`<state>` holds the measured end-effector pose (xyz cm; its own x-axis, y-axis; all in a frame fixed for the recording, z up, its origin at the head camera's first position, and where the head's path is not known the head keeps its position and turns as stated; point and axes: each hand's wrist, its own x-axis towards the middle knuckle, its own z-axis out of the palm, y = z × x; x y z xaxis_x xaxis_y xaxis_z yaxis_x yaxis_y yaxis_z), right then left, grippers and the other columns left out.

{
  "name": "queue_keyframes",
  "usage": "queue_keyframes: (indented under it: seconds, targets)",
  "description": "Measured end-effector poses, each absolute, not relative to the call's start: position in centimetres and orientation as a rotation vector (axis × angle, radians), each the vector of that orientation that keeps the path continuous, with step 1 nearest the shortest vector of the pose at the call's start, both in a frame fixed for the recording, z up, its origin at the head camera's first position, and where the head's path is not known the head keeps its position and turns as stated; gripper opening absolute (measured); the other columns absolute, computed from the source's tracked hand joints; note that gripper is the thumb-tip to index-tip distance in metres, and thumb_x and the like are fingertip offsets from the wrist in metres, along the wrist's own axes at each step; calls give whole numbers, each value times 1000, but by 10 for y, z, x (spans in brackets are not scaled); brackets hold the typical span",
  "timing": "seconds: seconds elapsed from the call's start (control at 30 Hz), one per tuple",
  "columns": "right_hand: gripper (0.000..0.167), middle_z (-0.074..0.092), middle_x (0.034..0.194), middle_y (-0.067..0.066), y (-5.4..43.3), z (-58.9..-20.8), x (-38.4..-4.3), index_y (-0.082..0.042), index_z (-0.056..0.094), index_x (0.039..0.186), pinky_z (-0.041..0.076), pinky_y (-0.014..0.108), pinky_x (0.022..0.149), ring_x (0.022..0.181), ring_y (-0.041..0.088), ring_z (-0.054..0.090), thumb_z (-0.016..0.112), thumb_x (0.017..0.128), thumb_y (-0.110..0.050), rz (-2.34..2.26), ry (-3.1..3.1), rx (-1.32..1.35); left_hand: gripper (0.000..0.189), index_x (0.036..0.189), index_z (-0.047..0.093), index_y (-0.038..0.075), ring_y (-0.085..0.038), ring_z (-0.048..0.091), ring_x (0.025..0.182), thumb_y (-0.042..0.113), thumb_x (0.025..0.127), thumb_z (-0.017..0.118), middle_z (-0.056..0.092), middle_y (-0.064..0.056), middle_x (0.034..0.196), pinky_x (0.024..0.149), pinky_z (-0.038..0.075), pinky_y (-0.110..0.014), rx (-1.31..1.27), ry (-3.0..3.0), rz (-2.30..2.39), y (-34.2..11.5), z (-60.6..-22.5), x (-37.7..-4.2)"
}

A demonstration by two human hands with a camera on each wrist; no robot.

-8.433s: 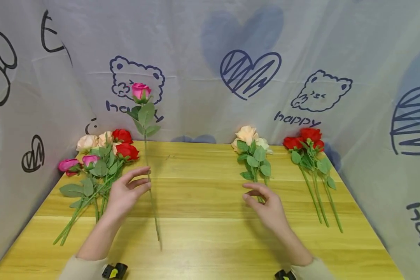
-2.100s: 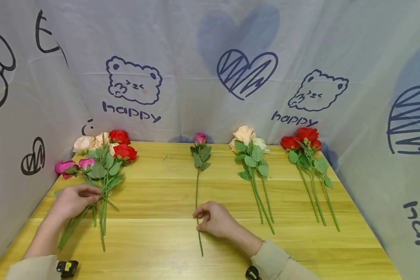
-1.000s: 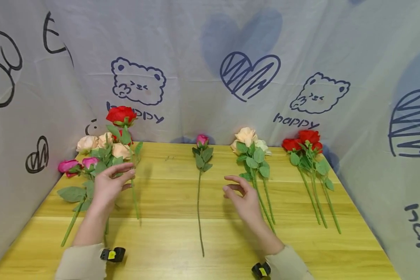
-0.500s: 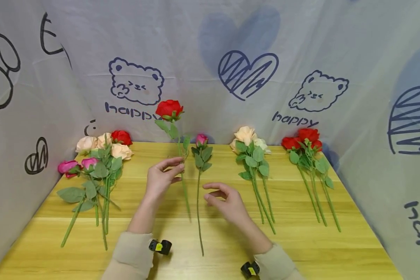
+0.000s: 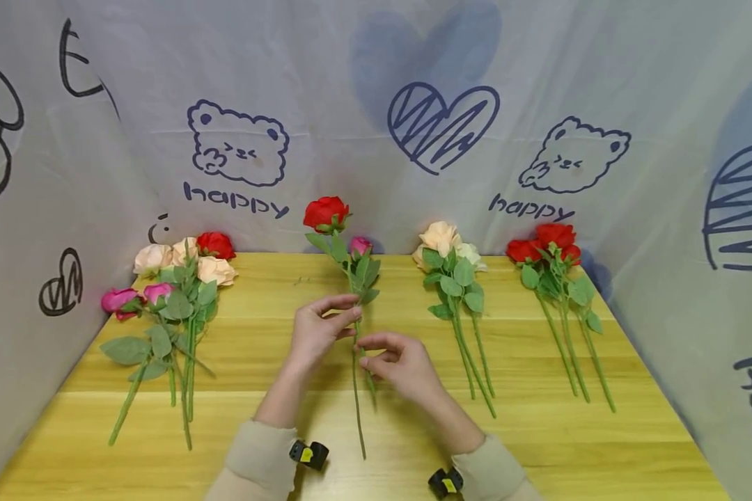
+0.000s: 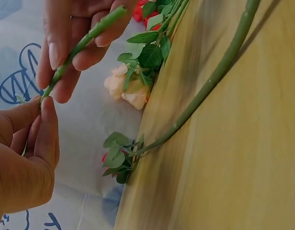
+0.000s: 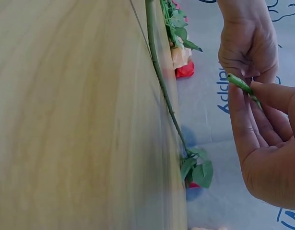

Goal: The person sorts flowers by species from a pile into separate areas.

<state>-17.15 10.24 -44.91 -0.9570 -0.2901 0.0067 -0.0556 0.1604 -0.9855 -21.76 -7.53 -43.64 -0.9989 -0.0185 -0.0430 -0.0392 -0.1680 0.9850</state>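
- A mixed bunch (image 5: pixel 179 305) is lying on the table (image 5: pixel 244 362), well left of the fingers.
- The left hand (image 5: pixel 313 332) is pinching the red rose (image 5: pixel 326 213) by its stem, the bloom standing above its fingers.
- The pink rose (image 5: pixel 368 271) is lying beneath the fingers.
- The right hand (image 5: pixel 406 363) is pinching the red rose's lower stem, just below the left fingers.
- A peach bunch (image 5: pixel 462 271), then a red bunch (image 5: pixel 548 287), are lying right of the fingers.
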Motion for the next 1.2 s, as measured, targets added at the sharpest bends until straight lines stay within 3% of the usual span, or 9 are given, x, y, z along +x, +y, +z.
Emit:
queue_keyframes:
  seconds: [0.1, 0.2, 0.4, 0.57, 0.67, 0.8, 0.97, 1.07, 1.2]
  targets:
    - [25, 73, 116, 25, 104, -449, -172, 0, 74, 120, 64, 40, 71, 92, 45, 72, 73, 94, 0, -1890, 2226, -347, 27, 118, 75, -6, -14, 73, 85, -3, 91, 77, 70, -11, 106, 76, 64, -36, -63, 2031, 2375, -73, -437, -217]
    - [25, 72, 115, 28, 105, -449, -174, 0, 74, 120, 64, 45, 71, 89, 44, 73, 73, 94, -1, -1887, 2210, -339, 27, 118, 75, -6, -14, 73, 85, -3, 91, 77, 71, -15, 109, 75, 64, -34, -47, 2071, 2354, -71, -438, -217]
    - [26, 73, 114, 28, 109, -451, -174, -1, 74, 121, 63, 39, 69, 86, 38, 74, 73, 95, -1, -1877, 2214, -302, 30, 123, 73, -5, -17, 75, 91, -1, 94, 75, 69, -23, 122, 76, 64, -32, 55, 2114, 2301, -68, -437, -214]
    - [25, 72, 115, 27, 117, -448, -173, 0, 74, 121, 64, 36, 71, 93, 42, 73, 72, 96, -1, -1898, 2242, -284, 33, 128, 71, -2, -32, 74, 98, -2, 95, 73, 71, -20, 122, 81, 63, -34, 178, 2147, 2258, -67, -432, -212]
    - [26, 72, 115, 28, 124, -445, -171, 0, 73, 122, 64, 37, 72, 94, 41, 73, 72, 96, -2, -1900, 2264, -284, 33, 127, 73, 2, -32, 73, 100, -2, 95, 73, 71, -14, 125, 81, 63, -35, 271, 2215, 2195, -66, -429, -210]
    - [27, 73, 117, 22, 140, -440, -169, -1, 73, 123, 64, 37, 73, 92, 33, 74, 73, 96, -2, -1929, 2307, -276, 31, 126, 73, 3, -27, 72, 102, 0, 94, 74, 68, -13, 130, 80, 64, -36, 378, 2279, 2110, -65, -425, -212]
    - [27, 75, 120, 14, 171, -431, -163, -5, 74, 123, 64, 34, 72, 88, 22, 74, 75, 95, -4, -1959, 2398, -206, 30, 124, 74, 2, -27, 73, 98, 1, 95, 74, 70, -18, 125, 78, 63, -36, 416, 2339, 2014, -72, -427, -219]
    - [29, 74, 123, 13, 193, -428, -160, -7, 74, 124, 64, 34, 75, 89, 20, 74, 75, 96, -6, -1944, 2444, -141, 28, 123, 75, 3, -30, 73, 96, 2, 94, 75, 72, -19, 121, 80, 63, -44, 413, 2368, 1953, -79, -432, -224]
    - [32, 72, 125, 15, 224, -429, -154, -4, 71, 129, 64, 34, 76, 90, 17, 74, 74, 97, -6, -1934, 2505, -70, 28, 121, 75, 2, -29, 73, 96, 1, 94, 76, 71, -16, 122, 78, 63, -44, 453, 2404, 1837, -87, -437, -228]
